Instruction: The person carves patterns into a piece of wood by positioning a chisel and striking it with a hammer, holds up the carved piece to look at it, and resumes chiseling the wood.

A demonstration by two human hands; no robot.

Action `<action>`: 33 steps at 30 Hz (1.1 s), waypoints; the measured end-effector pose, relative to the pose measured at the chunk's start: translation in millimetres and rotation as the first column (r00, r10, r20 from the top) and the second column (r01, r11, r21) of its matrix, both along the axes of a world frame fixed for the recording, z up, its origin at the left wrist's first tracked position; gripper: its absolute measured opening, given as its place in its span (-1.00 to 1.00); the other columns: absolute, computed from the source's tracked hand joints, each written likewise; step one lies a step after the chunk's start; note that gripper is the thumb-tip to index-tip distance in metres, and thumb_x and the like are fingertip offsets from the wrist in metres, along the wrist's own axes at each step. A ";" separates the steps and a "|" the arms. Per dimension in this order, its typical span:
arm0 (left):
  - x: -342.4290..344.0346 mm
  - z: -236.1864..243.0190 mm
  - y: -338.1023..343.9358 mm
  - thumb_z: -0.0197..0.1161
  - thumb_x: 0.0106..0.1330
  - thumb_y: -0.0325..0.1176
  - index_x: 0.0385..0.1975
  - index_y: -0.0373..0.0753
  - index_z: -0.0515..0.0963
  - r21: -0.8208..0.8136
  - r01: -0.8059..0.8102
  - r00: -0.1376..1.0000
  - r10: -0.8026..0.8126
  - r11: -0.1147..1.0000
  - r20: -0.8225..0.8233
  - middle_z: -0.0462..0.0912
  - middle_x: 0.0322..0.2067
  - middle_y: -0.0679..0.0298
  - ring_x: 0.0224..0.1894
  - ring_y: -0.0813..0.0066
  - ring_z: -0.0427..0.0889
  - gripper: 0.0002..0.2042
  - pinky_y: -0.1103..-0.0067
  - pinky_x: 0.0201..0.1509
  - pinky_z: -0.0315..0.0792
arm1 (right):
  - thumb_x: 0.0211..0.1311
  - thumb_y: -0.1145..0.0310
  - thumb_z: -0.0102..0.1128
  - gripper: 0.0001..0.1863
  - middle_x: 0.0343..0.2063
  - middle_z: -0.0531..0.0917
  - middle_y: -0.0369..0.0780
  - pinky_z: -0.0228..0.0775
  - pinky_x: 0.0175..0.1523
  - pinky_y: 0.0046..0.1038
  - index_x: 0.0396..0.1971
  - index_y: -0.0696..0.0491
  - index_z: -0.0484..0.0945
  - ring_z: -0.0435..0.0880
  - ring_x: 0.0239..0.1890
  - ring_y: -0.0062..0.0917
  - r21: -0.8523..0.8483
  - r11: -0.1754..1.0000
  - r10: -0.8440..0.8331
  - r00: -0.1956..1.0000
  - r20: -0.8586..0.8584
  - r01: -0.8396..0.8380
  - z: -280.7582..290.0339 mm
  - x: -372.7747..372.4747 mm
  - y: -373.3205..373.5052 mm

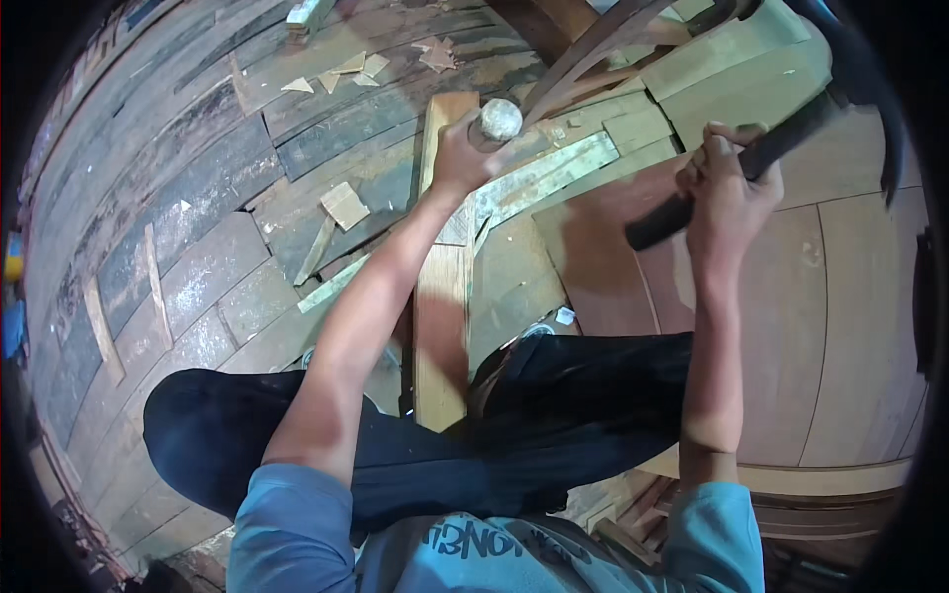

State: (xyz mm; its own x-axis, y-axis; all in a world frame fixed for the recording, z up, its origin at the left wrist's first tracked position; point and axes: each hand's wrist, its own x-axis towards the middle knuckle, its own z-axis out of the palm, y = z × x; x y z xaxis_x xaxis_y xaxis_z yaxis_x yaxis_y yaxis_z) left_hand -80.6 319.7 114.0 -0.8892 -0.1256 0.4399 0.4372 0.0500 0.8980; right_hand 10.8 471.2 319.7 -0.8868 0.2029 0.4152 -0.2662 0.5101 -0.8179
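My left hand (465, 158) is closed around an upright chisel (501, 120). Only its round, pale, worn butt shows; the blade is hidden below. It stands over the far part of a long wooden beam (442, 316) that runs between my legs. Raised on the right, my right hand (730, 193) grips the black handle of a hammer (803, 128). The hammer's dark curved head is at the right rim, apart from the chisel.
Wood chips (346, 71) and offcuts (344, 206) lie on the worn plank floor (158, 237). Broad brown panels (761, 326) lie at right. Curved wooden pieces (593, 44) stand at the far right. A small block (308, 15) is at the far edge.
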 end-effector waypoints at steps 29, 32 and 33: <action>-5.1 -28.2 4.9 0.32 -0.09 -0.39 -0.26 -0.31 0.55 0.048 0.020 0.998 -0.017 0.999 -0.065 0.65 -0.36 0.14 -0.27 0.40 0.64 -0.67 0.55 -0.13 0.46 | 0.01 0.56 0.02 -0.85 -0.70 0.51 -0.14 0.35 -0.43 -0.41 -0.39 0.26 0.49 0.52 -0.57 -0.46 0.399 0.909 0.027 0.972 0.234 -0.122 -51.2 -3.7 15.7; -7.8 -11.2 -1.1 0.31 -0.09 -0.38 -0.34 -0.30 0.56 -0.014 -0.023 0.994 0.021 1.000 -0.109 0.63 -0.44 0.18 -0.40 0.38 0.63 -0.73 0.52 -0.25 0.46 | 0.08 0.57 -0.02 -0.94 -0.72 0.34 -0.41 0.19 -0.57 -0.70 -0.49 0.13 0.45 0.35 -0.66 -0.76 0.016 0.999 0.045 0.999 -0.025 -0.045 12.5 1.3 4.6; -5.0 -11.0 -3.7 0.31 -0.08 -0.38 -0.34 -0.31 0.56 -0.046 -0.026 0.995 0.022 0.999 -0.095 0.64 -0.43 0.19 -0.39 0.39 0.63 -0.73 0.52 -0.25 0.46 | 0.05 0.57 -0.01 -0.95 -0.73 0.37 -0.36 0.22 -0.57 -0.62 -0.51 0.14 0.45 0.37 -0.66 -0.70 -0.069 0.997 0.028 0.998 -0.059 -0.032 7.9 2.2 -1.4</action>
